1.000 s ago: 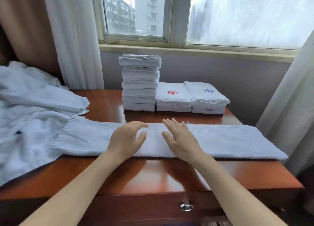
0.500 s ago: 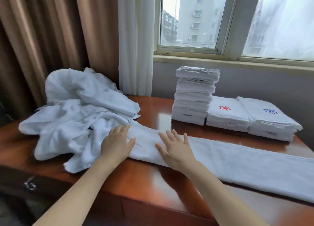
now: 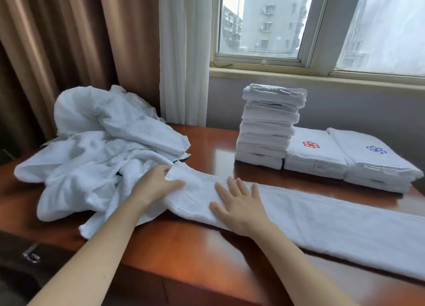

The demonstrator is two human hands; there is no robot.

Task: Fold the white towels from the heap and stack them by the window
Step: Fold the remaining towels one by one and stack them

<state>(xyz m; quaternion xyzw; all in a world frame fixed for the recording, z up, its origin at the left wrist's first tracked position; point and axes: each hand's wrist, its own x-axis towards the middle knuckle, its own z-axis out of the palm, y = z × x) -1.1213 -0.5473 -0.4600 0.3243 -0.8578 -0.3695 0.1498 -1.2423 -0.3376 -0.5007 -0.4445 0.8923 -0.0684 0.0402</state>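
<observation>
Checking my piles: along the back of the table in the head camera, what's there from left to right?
Heap of unfolded towels → tall folded stack → pile with red emblem → pile with blue emblem.

Long folded towel lies flat beside rumpled heap, stack behind.

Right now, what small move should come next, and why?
Probably fold the hem end rightward: the left hand grips the long towel at its hem, the right hand lies flat beside it, pinning the cloth, and the strip lies full length across the table.
</observation>
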